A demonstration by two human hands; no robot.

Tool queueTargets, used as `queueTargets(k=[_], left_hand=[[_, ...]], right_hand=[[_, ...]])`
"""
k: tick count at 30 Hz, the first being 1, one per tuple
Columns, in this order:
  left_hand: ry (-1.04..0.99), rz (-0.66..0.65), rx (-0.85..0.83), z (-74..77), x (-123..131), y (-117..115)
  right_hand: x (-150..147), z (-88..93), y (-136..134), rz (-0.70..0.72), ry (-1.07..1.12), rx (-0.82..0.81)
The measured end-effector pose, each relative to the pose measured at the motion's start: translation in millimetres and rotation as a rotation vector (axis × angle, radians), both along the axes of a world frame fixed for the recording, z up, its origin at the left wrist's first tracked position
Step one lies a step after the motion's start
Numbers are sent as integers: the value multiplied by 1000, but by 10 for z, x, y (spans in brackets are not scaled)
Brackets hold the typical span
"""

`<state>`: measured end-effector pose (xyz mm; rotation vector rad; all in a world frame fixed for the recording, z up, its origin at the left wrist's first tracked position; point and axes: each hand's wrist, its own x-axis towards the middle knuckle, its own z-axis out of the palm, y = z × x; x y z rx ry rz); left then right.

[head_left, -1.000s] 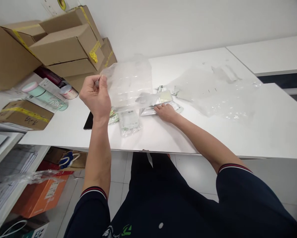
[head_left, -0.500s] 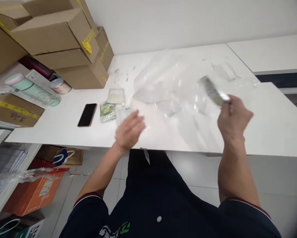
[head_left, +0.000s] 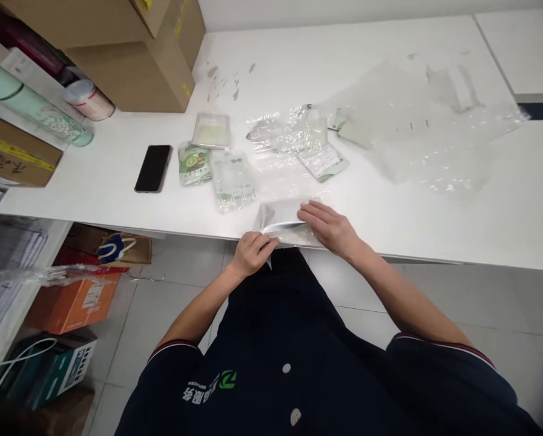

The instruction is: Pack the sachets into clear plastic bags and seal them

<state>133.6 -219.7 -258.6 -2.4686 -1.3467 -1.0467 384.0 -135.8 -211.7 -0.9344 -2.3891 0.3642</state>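
A clear plastic bag (head_left: 278, 181) lies flat at the front edge of the white table (head_left: 117, 191), with a silvery packet (head_left: 283, 216) at its near end. My left hand (head_left: 252, 253) is closed, pinching the bag's near edge at the table's rim. My right hand (head_left: 330, 227) rests on the packet and bag with fingers stretched flat. Just beyond lie a clear sachet pack (head_left: 232, 180), a green kiwi-print sachet (head_left: 193, 162), a pale sachet (head_left: 212, 129) and a white sachet with green print (head_left: 328, 161).
A black phone (head_left: 153, 168) lies left of the sachets. Cardboard boxes (head_left: 130, 66), a mint bottle (head_left: 37, 108) and a small jar (head_left: 89, 100) crowd the back left. More crumpled clear film (head_left: 416, 133) spreads to the right. Boxes (head_left: 69, 306) and a bag sit on the floor below.
Both hands came down to the table's front edge. The packet that my right hand held in the air now lies on the bag, and my left hand has closed on the bag's edge.
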Motion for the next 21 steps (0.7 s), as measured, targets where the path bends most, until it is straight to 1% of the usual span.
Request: queueTargets(k=[2,4,5,8,11,15,17,19,21], left_hand=[[38,78,106,-31,12,-40],[48,146,223,-46,28,-55],[41,167,252,-49,33,-56],[31,199,230,-55,30,-51],[53,199,231,-70,-7,-45],[54,136,224,-86,-87,-8],[16,65,182,-80,-130,29],[-41,-45,82,-61,-163,65],[-91,-151,-37,-30,-180,89]], right_hand=[[31,-84,-23,46,-35,-22],[87,-101,-40,69,-49,-32],[115,-98,-45,80,-47,-33],[183,-92,-52,127,-17,-19],[222,-101,-71,182,-4,2],[251,-77,-113,252,-68,-6],[270,-63,-127,296,-115,-11],[296,-64,-135,320,-164,-15],[326,-74,-142,311,-180,-25]])
